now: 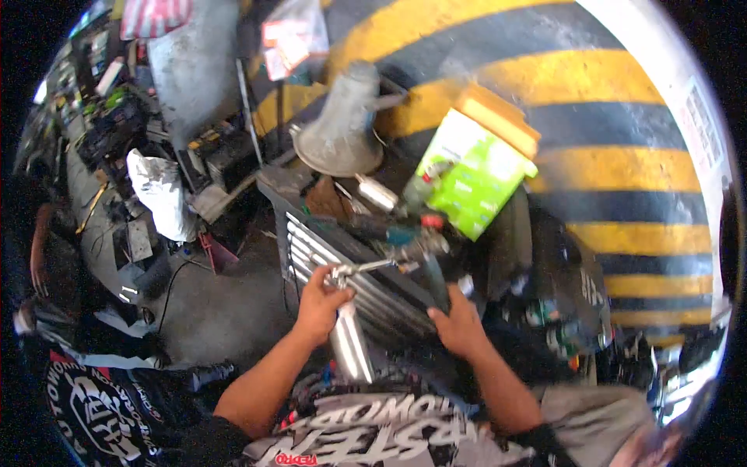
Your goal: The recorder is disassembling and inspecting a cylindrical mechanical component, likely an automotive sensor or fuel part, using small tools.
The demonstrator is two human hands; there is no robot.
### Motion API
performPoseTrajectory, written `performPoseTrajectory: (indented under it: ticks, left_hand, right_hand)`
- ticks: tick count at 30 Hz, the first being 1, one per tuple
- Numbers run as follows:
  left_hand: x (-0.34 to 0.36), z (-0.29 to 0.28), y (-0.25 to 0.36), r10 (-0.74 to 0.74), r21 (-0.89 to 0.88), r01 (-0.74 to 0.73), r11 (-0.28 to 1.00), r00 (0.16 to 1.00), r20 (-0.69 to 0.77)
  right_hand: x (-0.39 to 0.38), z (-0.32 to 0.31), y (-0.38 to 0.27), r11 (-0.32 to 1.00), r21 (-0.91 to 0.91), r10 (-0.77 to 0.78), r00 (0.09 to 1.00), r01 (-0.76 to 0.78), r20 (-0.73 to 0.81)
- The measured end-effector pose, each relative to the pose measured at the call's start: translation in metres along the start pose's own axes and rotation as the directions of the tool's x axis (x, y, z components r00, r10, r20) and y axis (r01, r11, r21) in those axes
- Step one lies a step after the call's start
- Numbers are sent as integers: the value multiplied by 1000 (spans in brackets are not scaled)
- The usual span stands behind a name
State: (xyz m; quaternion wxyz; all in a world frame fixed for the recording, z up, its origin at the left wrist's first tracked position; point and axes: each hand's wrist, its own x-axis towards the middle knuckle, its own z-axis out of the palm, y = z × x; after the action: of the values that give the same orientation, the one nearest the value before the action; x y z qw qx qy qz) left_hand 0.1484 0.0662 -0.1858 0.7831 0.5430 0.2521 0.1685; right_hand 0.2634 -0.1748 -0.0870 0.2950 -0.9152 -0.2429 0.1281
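Cylinder (354,350) of bright metal, slanting just in front of the shirt (373,424), its top fitting (340,272) clasped in the left hand (319,305), while the right hand (461,321) grips a dark handle (436,283). Looks stiff, probably fairly heavy, and that polished wall could slip; the fitting end seems the surer hold.
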Motion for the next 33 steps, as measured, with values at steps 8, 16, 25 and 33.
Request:
performPoseTrajectory:
  ticks: [8,16,25,33]
  left_hand:
    - [-6,-9,12,121,-231,-124,965,992,-25]
    - [-8,-2,7,178,-166,-173,971,984,19]
    - [-24,-22,5,144,-253,-157,955,987,-69]
    - [-18,-11,24,220,-156,-220,963,975,-19]
  right_hand:
    - [-20,-170,-100,902,137,-56,425,410,-904]
    - [-13,-24,-17,991,-134,-27,999,21,-45]
    - [-18,-174,-87,887,140,-141,546,441,-826]
    - [-7,-9,-21,967,-225,-161,974,122,-161]
